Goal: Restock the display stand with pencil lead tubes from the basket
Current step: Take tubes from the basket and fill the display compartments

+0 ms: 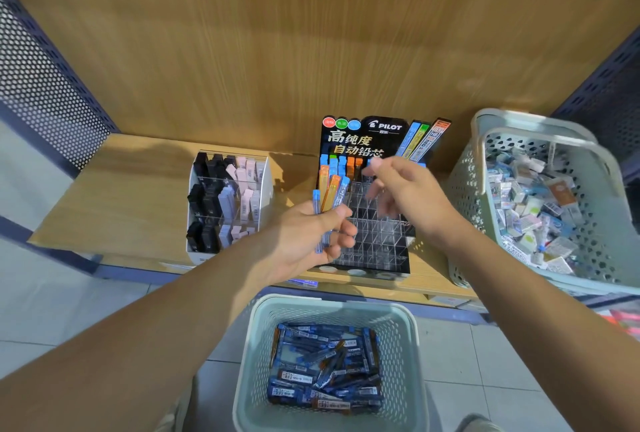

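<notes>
Left hand [311, 234] grips a small bunch of blue and orange tubes [332, 192] just in front of the stand [367, 234]. Right hand [405, 196] is up by the back row, thumb and forefinger close, too blurry to tell if they pinch a tube. Looks mid-restock: only back slots are filled, so next is lining one tube over an empty slot. Basket [325, 307] on the floor below holds plenty more. Clear box [225, 203] and shelf basket [485, 196] flank the stand, not blocking.

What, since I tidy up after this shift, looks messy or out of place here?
Nothing is spilled or broken. The tubes in the floor basket lie criss-crossed in a heap, and the display stand has only its back slots filled.
</notes>
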